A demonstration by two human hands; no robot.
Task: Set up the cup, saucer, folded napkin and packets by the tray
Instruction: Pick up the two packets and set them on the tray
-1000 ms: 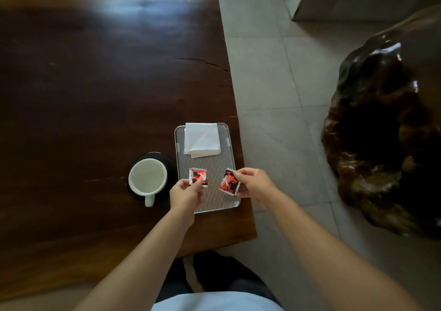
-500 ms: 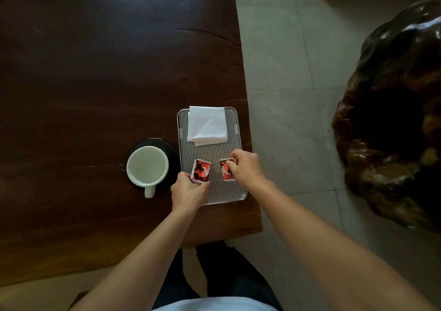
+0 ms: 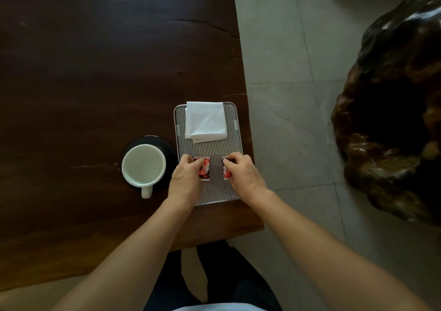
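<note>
A ribbed metal tray (image 3: 216,190) lies near the right edge of the dark wooden table (image 3: 83,71). A folded white napkin (image 3: 205,121) sits on its far end. Two red and black packets lie on the tray's near half. My left hand (image 3: 185,180) pinches the left packet (image 3: 205,171), and my right hand (image 3: 242,174) pinches the right packet (image 3: 226,171). Left of the tray, a white cup (image 3: 144,167) stands on a black saucer (image 3: 167,144), its handle pointing toward me.
The table's right edge runs just beside the tray, with grey tiled floor (image 3: 286,71) beyond it. A large glossy dark root-like object (image 3: 393,110) stands on the floor at the right. My legs show below the table's near edge.
Both hands have brought the packets down onto the tray and closer side by side. The camera view has shifted forward over the table.
</note>
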